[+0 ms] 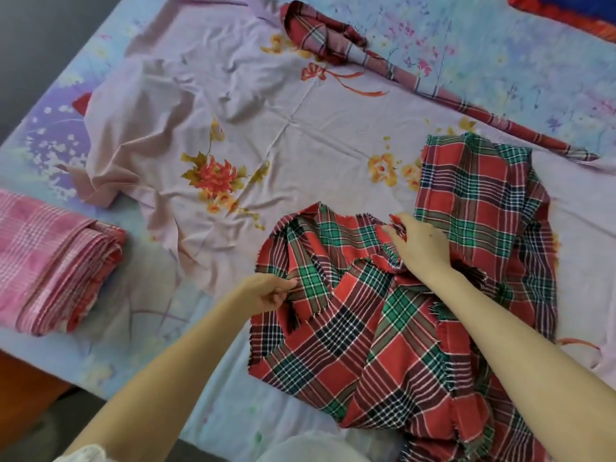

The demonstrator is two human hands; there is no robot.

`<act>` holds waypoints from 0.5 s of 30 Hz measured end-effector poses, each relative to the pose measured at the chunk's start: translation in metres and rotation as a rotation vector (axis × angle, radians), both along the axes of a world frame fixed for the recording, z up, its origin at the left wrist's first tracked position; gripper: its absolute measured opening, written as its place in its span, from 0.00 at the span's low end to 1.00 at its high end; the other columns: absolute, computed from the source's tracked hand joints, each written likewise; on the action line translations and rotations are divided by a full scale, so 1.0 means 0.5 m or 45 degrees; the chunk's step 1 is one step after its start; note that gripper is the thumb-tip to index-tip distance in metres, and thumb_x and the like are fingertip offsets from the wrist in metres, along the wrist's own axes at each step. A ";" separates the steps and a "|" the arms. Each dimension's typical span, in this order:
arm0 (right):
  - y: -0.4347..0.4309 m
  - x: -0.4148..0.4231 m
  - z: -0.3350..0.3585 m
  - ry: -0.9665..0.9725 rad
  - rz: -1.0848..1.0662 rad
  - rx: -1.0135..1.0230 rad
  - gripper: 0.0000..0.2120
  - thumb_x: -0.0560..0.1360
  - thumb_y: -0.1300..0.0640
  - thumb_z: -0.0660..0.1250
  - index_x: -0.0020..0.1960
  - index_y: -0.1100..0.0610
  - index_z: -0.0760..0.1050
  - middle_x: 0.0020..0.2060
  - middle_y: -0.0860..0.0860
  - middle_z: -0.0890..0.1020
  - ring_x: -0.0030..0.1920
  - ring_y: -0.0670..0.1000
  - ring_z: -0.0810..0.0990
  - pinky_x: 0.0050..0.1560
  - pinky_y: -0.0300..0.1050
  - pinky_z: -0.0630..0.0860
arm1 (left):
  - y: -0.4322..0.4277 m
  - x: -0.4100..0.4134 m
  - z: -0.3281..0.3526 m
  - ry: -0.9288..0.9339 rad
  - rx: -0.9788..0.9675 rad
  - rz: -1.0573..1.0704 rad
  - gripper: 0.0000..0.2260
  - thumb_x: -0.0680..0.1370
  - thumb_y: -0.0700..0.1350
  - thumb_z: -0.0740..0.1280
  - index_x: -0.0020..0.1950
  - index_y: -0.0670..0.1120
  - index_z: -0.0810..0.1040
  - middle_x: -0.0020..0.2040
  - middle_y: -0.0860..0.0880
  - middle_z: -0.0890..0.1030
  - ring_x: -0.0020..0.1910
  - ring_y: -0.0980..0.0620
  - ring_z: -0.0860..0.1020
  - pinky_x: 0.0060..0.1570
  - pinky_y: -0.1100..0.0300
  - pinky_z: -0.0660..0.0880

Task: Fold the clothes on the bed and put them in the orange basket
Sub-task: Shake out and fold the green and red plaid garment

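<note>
On the bed's point(133, 345) near right: a red-and-green plaid point(400, 345) lies crumpled, with part of it running off the near edge.
Left hand point(270, 291): fingers curled, pinching the plaid's frayed left edge.
Right hand point(420, 245): fingers closed on a bunched corner near the plaid's far side.
Step in hand: by the look of it, finding corners and opening the plaid out flat, ahead of a first fold.
Next move: likely calls for drawing the two held points apart to take out the slack, then matching edge to edge.
Cloths, counted: four. They are the plaid, a pink stack point(50, 261) folded at the left edge, a mauve cloth point(133, 128) loose toward the far left corner, and a twisted red check point(320, 31) along the far edge.
Folded: one of four; none seen in a basket.
Basket: an orange-red shape point(566, 15) at the far right corner may be it; cannot tell.
Hands: two, both bare.
</note>
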State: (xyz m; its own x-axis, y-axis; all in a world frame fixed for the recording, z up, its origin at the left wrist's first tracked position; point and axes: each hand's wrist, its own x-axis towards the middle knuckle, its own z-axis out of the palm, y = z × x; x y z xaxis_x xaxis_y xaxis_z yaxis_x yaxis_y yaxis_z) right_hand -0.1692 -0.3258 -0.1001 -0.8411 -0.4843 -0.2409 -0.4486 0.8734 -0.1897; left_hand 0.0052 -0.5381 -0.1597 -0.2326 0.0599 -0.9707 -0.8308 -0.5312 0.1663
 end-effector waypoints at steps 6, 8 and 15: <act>-0.030 0.027 0.005 0.003 0.084 0.027 0.21 0.79 0.44 0.56 0.63 0.58 0.71 0.30 0.52 0.76 0.35 0.58 0.79 0.33 0.46 0.68 | -0.055 0.094 -0.007 -0.140 -0.327 -0.006 0.11 0.79 0.34 0.61 0.36 0.38 0.72 0.26 0.46 0.74 0.22 0.55 0.72 0.22 0.68 0.68; -0.035 0.029 0.008 0.007 0.100 0.041 0.21 0.79 0.44 0.56 0.64 0.58 0.70 0.29 0.51 0.73 0.34 0.58 0.78 0.33 0.45 0.65 | -0.053 0.127 -0.028 -0.231 -0.307 0.196 0.13 0.81 0.35 0.55 0.38 0.39 0.70 0.28 0.45 0.76 0.26 0.52 0.76 0.30 0.61 0.72; -0.040 0.033 0.006 0.016 0.158 0.050 0.22 0.79 0.44 0.56 0.65 0.58 0.70 0.25 0.47 0.69 0.33 0.57 0.77 0.32 0.44 0.65 | 0.013 0.176 -0.067 -0.179 -0.256 0.462 0.08 0.78 0.39 0.65 0.39 0.43 0.71 0.32 0.46 0.74 0.29 0.52 0.74 0.27 0.62 0.72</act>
